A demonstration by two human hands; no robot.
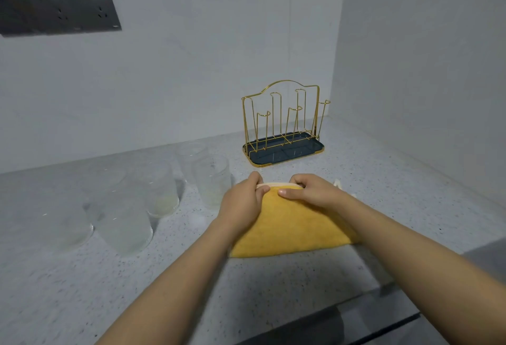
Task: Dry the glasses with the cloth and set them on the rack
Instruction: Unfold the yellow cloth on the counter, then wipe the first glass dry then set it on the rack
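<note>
Head view: both hands, left hand (242, 202) and right hand (312, 192), pinch the far edge of a yellow cloth (290, 228) lying on the worktop (301, 290), long axis left-right. Five upright glasses (210, 180) stand left; one gold wire rack (283, 128) sits beyond, near the corner.

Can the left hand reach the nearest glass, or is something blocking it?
Probably yes: the glass stands just beside the left hand with nothing between, but that hand must first release the yellow cloth.

Yellow cloth (290, 224) draped on counter, perhaps five clear glasses (161, 188) left, empty gold rack (283, 125) behind
</note>
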